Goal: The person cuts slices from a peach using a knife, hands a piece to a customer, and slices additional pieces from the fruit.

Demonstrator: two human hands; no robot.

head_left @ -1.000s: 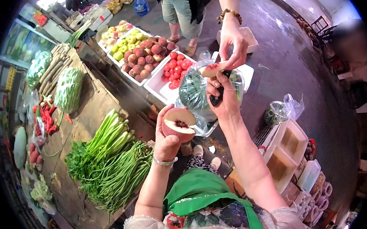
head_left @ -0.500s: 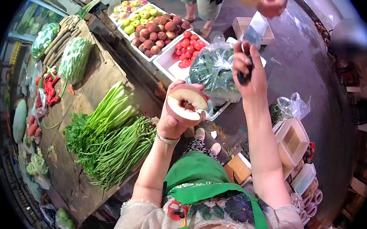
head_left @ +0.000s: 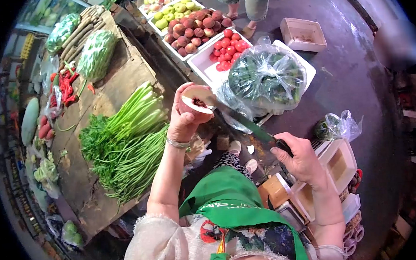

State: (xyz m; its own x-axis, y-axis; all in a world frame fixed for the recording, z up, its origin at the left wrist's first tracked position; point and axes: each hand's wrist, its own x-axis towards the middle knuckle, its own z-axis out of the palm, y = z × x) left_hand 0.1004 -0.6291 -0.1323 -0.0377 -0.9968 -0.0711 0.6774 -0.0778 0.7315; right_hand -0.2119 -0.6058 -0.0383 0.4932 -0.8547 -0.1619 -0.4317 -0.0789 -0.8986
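My left hand point(head_left: 182, 118) is wrapped round a cut peach point(head_left: 198, 105), whose pale flesh and dark red pit cavity face up. My right hand point(head_left: 301, 156) is closed on the dark handle of a knife point(head_left: 253, 127). The long blade points up and left, its tip at the right side of the peach; whether it touches the flesh I cannot tell. Below and left of the peach, long green beans point(head_left: 136, 165) and leafy celery point(head_left: 108, 136) lie on a wooden board point(head_left: 73, 186).
Crates of peaches point(head_left: 195, 33), green fruit point(head_left: 176, 12) and tomatoes point(head_left: 229, 50) stand ahead. Beside them is a clear bag of green vegetables point(head_left: 269, 78). An empty white box point(head_left: 303, 34) sits on the floor near a person's legs point(head_left: 252, 3). Plastic bins point(head_left: 338, 165) are at the right.
The other person's hand took the peach slice and has left the view. My right hand moved down and right, and the knife blade now points toward the peach. The view has shifted.
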